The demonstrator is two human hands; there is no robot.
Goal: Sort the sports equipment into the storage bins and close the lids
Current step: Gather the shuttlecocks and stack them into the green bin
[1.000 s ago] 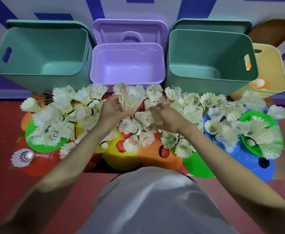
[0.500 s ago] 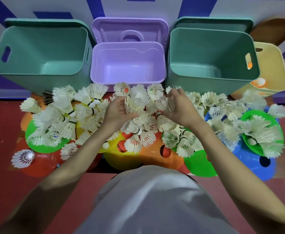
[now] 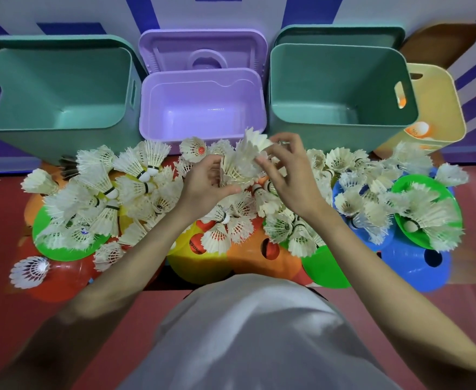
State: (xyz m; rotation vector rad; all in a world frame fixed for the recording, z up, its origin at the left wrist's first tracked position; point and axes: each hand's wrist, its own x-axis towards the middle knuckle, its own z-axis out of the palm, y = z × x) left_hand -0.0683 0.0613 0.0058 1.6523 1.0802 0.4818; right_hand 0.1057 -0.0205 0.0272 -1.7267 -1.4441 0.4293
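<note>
Shuttlecocks (image 3: 241, 164) bunch just before the purple bin (image 3: 203, 108), both hands' (image 3: 206, 182) fingers curled around them. Loose feathers could slip, dropping some short.

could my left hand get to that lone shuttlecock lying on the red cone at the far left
Probably yes. The lone shuttlecock sits in the open on the red cone, nothing over it. But your left hand is gripping a bunch of shuttlecocks, so it must let go first.
</note>
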